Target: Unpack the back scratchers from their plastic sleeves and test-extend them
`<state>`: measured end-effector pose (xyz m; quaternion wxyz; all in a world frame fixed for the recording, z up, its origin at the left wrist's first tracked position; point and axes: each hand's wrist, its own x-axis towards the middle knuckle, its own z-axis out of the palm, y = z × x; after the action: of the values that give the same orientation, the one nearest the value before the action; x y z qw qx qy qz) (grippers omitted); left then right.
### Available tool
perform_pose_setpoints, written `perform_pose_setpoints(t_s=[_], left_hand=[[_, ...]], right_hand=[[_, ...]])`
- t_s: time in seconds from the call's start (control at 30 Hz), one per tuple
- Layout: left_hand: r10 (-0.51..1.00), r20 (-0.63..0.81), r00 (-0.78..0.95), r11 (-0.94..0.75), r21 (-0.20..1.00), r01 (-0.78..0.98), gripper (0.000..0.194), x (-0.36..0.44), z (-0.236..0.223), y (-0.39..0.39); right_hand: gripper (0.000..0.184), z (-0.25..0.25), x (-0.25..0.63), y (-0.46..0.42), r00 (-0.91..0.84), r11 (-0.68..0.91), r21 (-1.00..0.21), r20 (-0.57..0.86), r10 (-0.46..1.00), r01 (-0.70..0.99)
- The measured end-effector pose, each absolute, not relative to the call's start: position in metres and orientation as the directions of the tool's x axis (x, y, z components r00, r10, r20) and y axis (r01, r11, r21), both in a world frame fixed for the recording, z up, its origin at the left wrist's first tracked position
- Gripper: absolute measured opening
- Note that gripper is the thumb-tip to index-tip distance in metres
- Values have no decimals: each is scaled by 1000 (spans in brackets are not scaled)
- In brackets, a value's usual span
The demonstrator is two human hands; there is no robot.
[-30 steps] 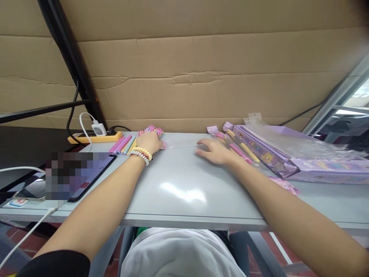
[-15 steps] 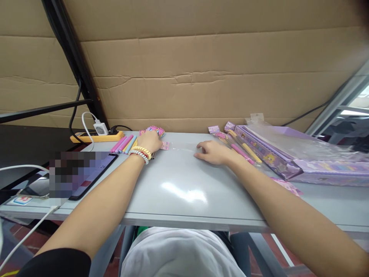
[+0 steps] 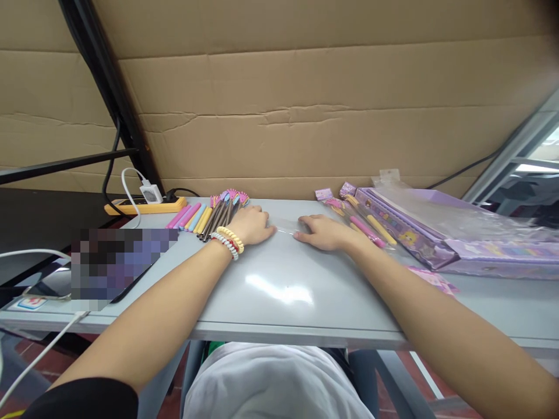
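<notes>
A flat clear plastic bag (image 3: 286, 226) lies on the table between my hands. My left hand (image 3: 250, 226) is over its left end, fingers curled onto the plastic and thumb at the near edge; its fingertips are partly hidden. At the right end rests my right hand (image 3: 324, 231), thumb and fingers apart, tips touching the bag. Just left of my left hand lie several brown sticks (image 3: 220, 216) with colourful flower-like heads. Beside them is a row of pink, purple, blue and yellow tubes (image 3: 187, 216).
Packed bags with coloured sticks (image 3: 369, 227) lie right of my right hand, against a purple box (image 3: 408, 235) with clear plastic on top. A pink card (image 3: 432, 280) is near my right forearm. At left are a phone (image 3: 131, 282), a yellow power strip (image 3: 172, 206) and white cables.
My left hand has moved right, from the brown sticks onto the bag's left end. This uncovers the sticks and hides the pink label. My right hand has stayed nearly still.
</notes>
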<state>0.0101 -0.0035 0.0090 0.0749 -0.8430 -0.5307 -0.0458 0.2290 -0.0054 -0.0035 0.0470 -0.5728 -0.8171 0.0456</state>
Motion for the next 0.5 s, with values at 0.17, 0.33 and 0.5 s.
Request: perform_pose_setpoints(t_s=[0.17, 0.33, 0.5], left_hand=[[829, 12, 560, -559, 74, 826, 60, 16, 7, -9], [684, 76, 726, -723, 204, 660, 36, 16, 7, -8], [582, 88, 809, -799, 247, 548, 30, 20, 9, -14]], right_hand=[[58, 23, 232, -24, -374, 336, -313, -71, 924, 888], [45, 35, 244, -30, -470, 304, -603, -136, 872, 738], [38, 14, 241, -16, -340, 350, -339, 92, 936, 873]])
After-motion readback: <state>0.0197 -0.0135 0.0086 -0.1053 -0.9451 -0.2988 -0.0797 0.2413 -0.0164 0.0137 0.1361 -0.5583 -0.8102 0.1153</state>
